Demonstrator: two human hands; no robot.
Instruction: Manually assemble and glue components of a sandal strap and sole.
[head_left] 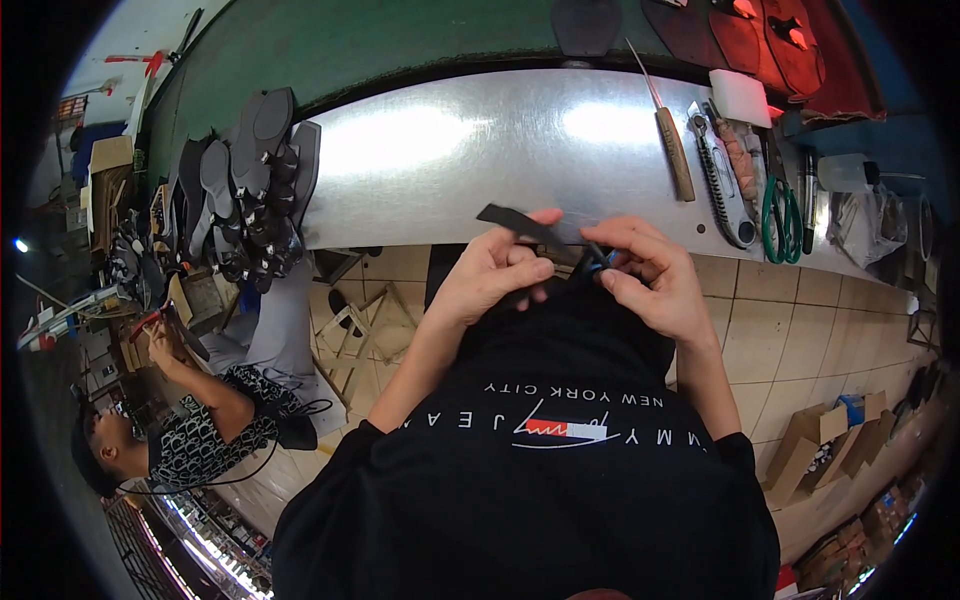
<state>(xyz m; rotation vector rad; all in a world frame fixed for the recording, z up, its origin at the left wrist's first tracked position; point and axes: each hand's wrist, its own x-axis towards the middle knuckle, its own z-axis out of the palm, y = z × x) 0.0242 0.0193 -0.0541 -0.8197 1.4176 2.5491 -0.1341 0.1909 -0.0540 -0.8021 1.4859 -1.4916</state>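
My left hand and my right hand are held together just in front of my chest, at the near edge of a shiny metal worktable. Both pinch a narrow black strap that sticks out up and to the left past my left fingers. A small blue-and-dark piece sits between the fingertips of my right hand; I cannot tell what it is. My black shirt hides the space under my hands.
On the table's right lie a wooden-handled tool, a metal utility knife, green-handled scissors and a white block. Dark shoe soles are stacked at its left end. Another person sits at lower left. Cardboard boxes stand on the tiled floor.
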